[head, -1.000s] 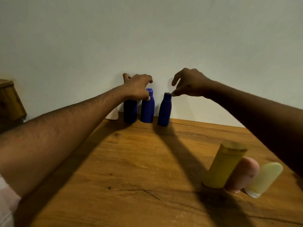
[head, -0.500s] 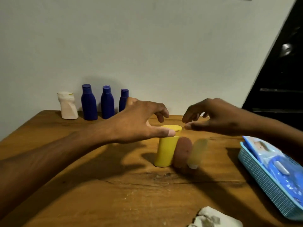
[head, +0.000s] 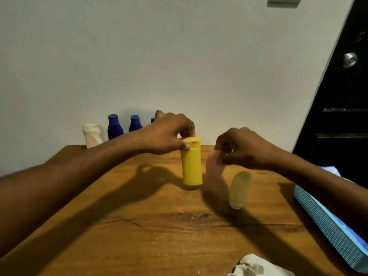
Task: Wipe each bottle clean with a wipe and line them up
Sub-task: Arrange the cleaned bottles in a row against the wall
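Head view, left hand (head: 167, 134) pinching yellow bottle (head: 192, 166), right hand (head: 241, 149) pinching pink bottle (head: 214, 170)

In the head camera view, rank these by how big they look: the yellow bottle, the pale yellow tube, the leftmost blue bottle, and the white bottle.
1. yellow bottle
2. pale yellow tube, blurred
3. leftmost blue bottle and white bottle: alike, not ranked.

The last two stand farther back by the wall, so this ranks apparent size only.
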